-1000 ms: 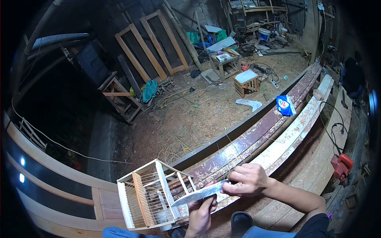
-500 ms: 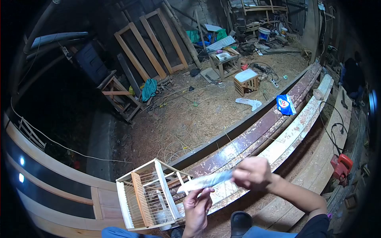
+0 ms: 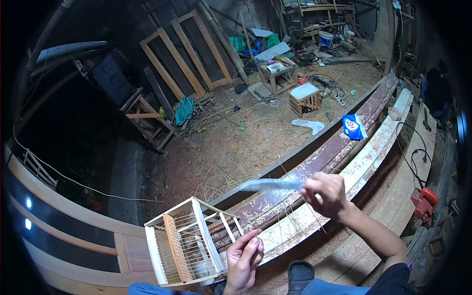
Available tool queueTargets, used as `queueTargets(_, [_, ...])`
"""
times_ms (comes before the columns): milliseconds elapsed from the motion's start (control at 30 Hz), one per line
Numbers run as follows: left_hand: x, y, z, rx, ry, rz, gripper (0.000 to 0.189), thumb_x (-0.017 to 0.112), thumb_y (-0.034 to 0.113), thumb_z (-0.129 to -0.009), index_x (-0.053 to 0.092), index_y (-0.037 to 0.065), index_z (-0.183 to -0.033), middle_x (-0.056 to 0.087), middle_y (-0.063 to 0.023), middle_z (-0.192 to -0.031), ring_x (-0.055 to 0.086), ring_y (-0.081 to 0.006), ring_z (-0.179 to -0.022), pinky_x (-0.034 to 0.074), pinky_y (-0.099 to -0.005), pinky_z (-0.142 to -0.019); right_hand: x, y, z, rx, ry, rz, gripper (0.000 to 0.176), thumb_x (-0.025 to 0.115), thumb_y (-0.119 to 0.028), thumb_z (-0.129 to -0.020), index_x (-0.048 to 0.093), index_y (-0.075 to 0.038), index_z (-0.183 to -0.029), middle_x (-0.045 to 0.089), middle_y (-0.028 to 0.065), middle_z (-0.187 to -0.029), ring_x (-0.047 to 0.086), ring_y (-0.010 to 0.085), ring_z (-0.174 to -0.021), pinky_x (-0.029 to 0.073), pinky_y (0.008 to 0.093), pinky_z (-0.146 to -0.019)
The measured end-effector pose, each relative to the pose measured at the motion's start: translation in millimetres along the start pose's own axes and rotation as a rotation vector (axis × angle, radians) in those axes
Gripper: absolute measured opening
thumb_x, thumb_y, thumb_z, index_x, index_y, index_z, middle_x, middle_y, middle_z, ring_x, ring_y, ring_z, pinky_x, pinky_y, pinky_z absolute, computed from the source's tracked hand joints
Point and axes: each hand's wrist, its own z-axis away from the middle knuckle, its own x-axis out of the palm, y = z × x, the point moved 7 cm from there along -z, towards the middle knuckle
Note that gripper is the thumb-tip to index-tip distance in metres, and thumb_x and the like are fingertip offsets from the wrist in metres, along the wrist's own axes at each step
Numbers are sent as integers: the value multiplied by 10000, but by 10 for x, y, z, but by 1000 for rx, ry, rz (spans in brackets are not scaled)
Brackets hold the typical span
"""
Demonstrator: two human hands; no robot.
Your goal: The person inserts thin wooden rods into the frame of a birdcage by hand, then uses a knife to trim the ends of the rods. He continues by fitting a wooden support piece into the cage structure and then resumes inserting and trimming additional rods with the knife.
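My right hand [image 3: 325,193] is raised above the long planks and grips a knife [image 3: 270,185] by its handle, the blurred blade pointing left. My left hand [image 3: 244,256] sits lower, near the bottom edge, pinching a thin bamboo sliver [image 3: 290,216] that runs up and to the right towards the right hand. Just left of the left hand stands a small wooden cage [image 3: 184,241] with thin bars, resting on the planks.
Long wooden planks [image 3: 364,147] curve from the bottom centre to the upper right, with a blue packet [image 3: 353,127] on them. A red power tool [image 3: 424,201] and its cable lie at right. Door frames [image 3: 187,54], stools and scraps litter the sawdust floor.
My right hand has swept the knife up and to the right, away from the left hand. The left hand has dropped slightly and still pinches the sliver. The cage has not moved.
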Motion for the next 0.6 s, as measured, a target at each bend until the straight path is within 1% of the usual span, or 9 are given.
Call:
queueTargets(67, [-61,-33,-40,23,-1,25,308,602,47,-1055,653,-17,-1352,665,-107,-947,392,-42,-565,282,-203,-494,63,-167,53,-158,-82,-114,242,800,-273,-884,657,-162,-1045,557,6,-694,577,175,-535,441,346,-446])
queueTargets(167, [-84,-92,-60,66,-81,82,363,585,-5,-1038,606,2,-1400,702,-141,-1042,622,-141,-835,402,-220,-555,212,-562,112,-276,-205,-114,242,736,-309,-910,663,-212,-1119,551,-30,-751,587,122,-610,423,293,-479])
queueTargets(233, [-41,-117,-11,35,13,47,392,588,-15,-1033,580,-7,-1425,703,-143,-1073,624,-148,-848,414,-225,-573,271,-695,140,-303,-221,-93,216,676,-305,-931,663,-241,-1136,553,-48,-793,583,98,-649,411,265,-504])
queueTargets(300, [-20,-99,31,11,137,31,420,595,-39,-1022,562,-32,-1440,700,-142,-1129,621,-158,-867,438,-239,-617,266,-712,119,-326,-213,-94,195,711,-293,-899,664,-241,-1080,543,-54,-761,552,100,-615,388,262,-488])
queueTargets(400, [-69,-89,7,3,56,-26,387,597,-31,-1025,593,-28,-1412,699,-136,-1106,616,-156,-859,439,-244,-615,228,-670,81,-359,-199,-66,187,748,-283,-854,661,-261,-1018,535,-65,-730,516,96,-583,357,257,-468])
queueTargets(467, [-68,-38,-23,-4,80,-24,330,612,3,-1031,646,-26,-1358,698,-114,-1007,586,-126,-781,425,-235,-601,227,-582,87,-385,-209,47,164,654,-276,-936,656,-309,-1097,502,-79,-751,553,62,-629,360,223,-484])
queueTargets(500, [-54,19,-54,4,21,-18,307,617,24,-1037,665,-21,-1337,688,-102,-953,553,-107,-732,410,-230,-587,226,-505,90,-365,-197,84,117,658,-279,-960,653,-305,-1074,487,-63,-721,542,69,-589,377,240,-465])
queueTargets(533, [-23,55,-72,13,-37,-11,287,622,45,-1043,684,-17,-1316,679,-91,-898,520,-88,-682,395,-224,-573,230,-312,99,-225,-179,11,198,760,-228,-901,651,-228,-1066,533,-18,-664,531,138,-528,402,316,-446])
queueTargets(600, [0,85,-18,66,9,-101,272,622,69,-1052,700,-7,-1302,658,-81,-840,443,-65,-598,355,-214,-531,95,89,-37,-24,-50,121,154,751,-179,-937,640,-169,-1044,522,10,-631,544,186,-505,426,366,-436])
